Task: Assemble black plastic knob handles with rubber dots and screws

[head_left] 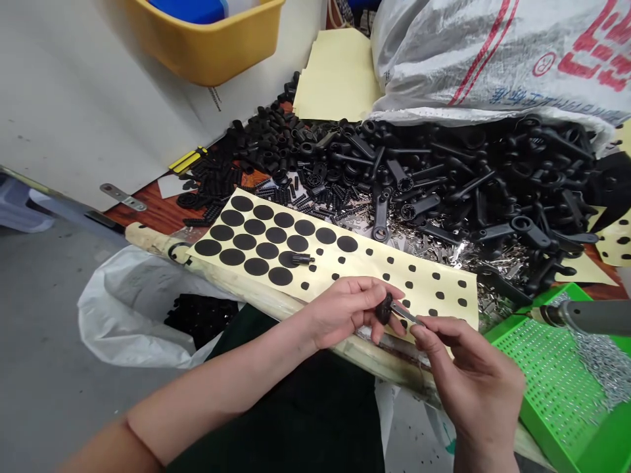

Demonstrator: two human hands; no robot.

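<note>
A small black plastic part (383, 310) is pinched between the thumb and fingers of my left hand (348, 305). My right hand (468, 368) grips a thin silvery metal strip (407, 313) by its near end, and the strip's far end meets the black part. Whether the strip sits inside the part or only touches it I cannot tell. Under and behind both hands lies a cream sheet (355, 272) with large black discs on its left side and small black dots on its right. A short black cylinder with a thin tip (302, 259) rests on that sheet.
Behind the sheet spreads a heap of black handle-shaped parts (434, 177), with loose metal clips (444, 253) in front. A green basket of screws (552, 368) and a power screwdriver (586, 315) are at right. A white sack (128, 309) hangs open at left, below a yellow bin (221, 49).
</note>
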